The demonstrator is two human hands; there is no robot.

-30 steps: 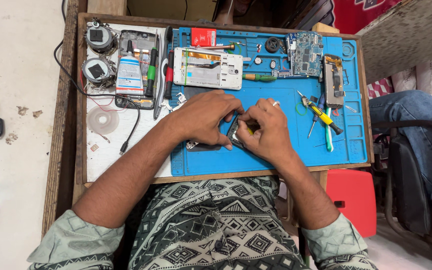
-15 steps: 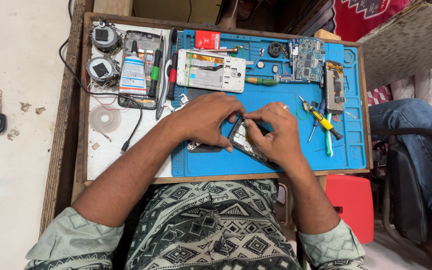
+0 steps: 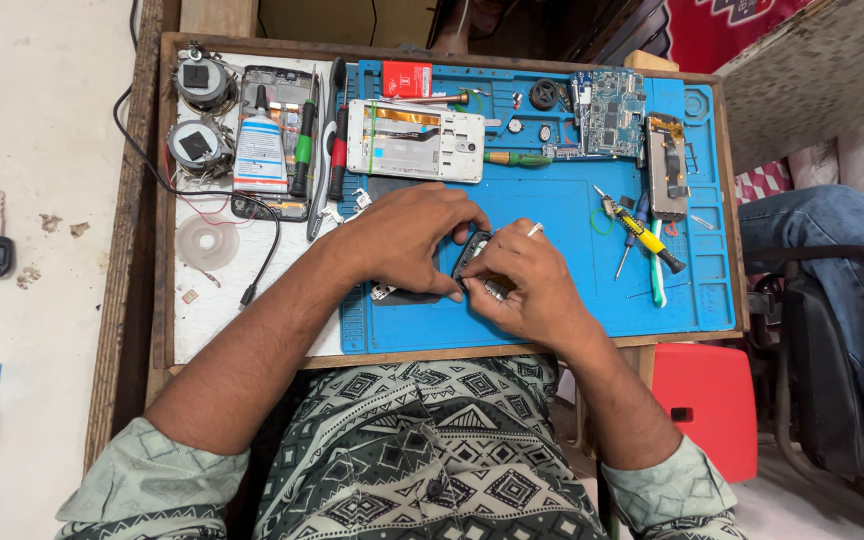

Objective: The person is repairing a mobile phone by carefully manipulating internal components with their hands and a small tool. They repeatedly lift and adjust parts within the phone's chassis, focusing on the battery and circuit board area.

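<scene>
Head view, looking straight down: both hands meet over a small dark phone (image 3: 472,262) lying on the blue repair mat (image 3: 552,330), near the mat's front edge and left of its middle. The left hand (image 3: 407,240) is curled over the phone from the left, fingertips pressed on its edge, gripping it. The right hand (image 3: 527,285) closes on it from the right and below, fingers bent tight around the phone; a thin silvery tool tip (image 3: 534,229) sticks out just above that hand, though how it is held cannot be told. Farther back on the mat lies a white phone frame (image 3: 414,140), with a green circuit board (image 3: 607,110) to its right and a yellow-handled screwdriver (image 3: 642,235) well apart to the right of the hands. Left of the mat, on the white tray surface (image 3: 212,320), sit a glue tube (image 3: 259,150) and two round metal parts (image 3: 200,115).
</scene>
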